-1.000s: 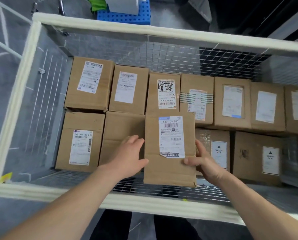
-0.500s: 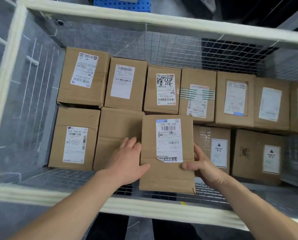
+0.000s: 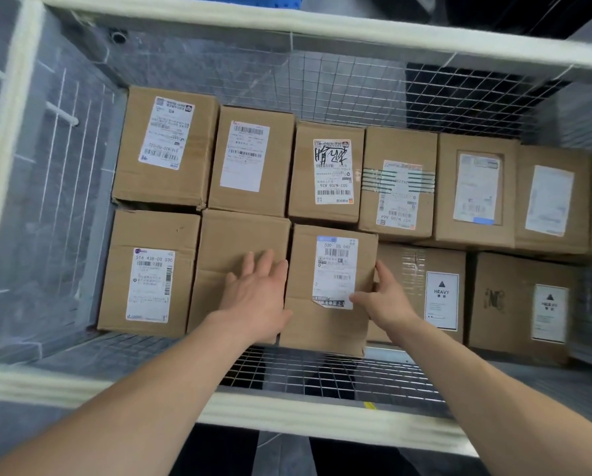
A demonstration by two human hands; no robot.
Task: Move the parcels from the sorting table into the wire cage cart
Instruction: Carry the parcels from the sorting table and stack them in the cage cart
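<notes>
A brown cardboard parcel (image 3: 324,326) with a white shipping label sits in the front row of the wire cage cart (image 3: 287,412), between a plain box (image 3: 239,235) and a box marked HEAVY (image 3: 408,269). My left hand (image 3: 257,293) lies flat with straight fingers on the plain box, its thumb side against the parcel's left edge. My right hand (image 3: 385,300) holds the parcel's right edge, thumb on the label and fingers down the side.
Several labelled boxes fill the back row, among them one with black scribble (image 3: 325,173). A box (image 3: 150,280) stands front left and another HEAVY box (image 3: 521,304) front right. Bare wire floor (image 3: 322,376) shows along the near wall.
The parcel has gone down and away from me into the gap in the front row. My left hand has slid off its top, fingers now spread on the plain box.
</notes>
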